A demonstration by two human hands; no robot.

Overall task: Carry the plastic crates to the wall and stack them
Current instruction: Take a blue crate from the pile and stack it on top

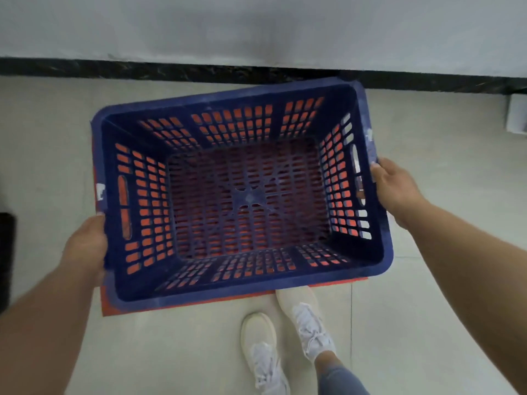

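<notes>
A dark blue plastic crate [379,246] with perforated walls fills the middle of the head view, its rim slightly rotated. My left hand [85,246] grips its left rim and my right hand [396,189] grips its right rim, fingers hidden under the edge. Directly beneath it sits a red crate [176,305]; its rim shows along the near and left sides, and its red shows through the blue crate's holes. Whether the blue crate rests in the red one or hangs just above it, I cannot tell.
A white wall [256,27] with a black skirting strip [171,70] runs just behind the crates. My feet in white shoes [285,337] stand on the pale tiled floor close to the near rim. A dark object [7,252] shows at the left edge, a white one [517,115] far right.
</notes>
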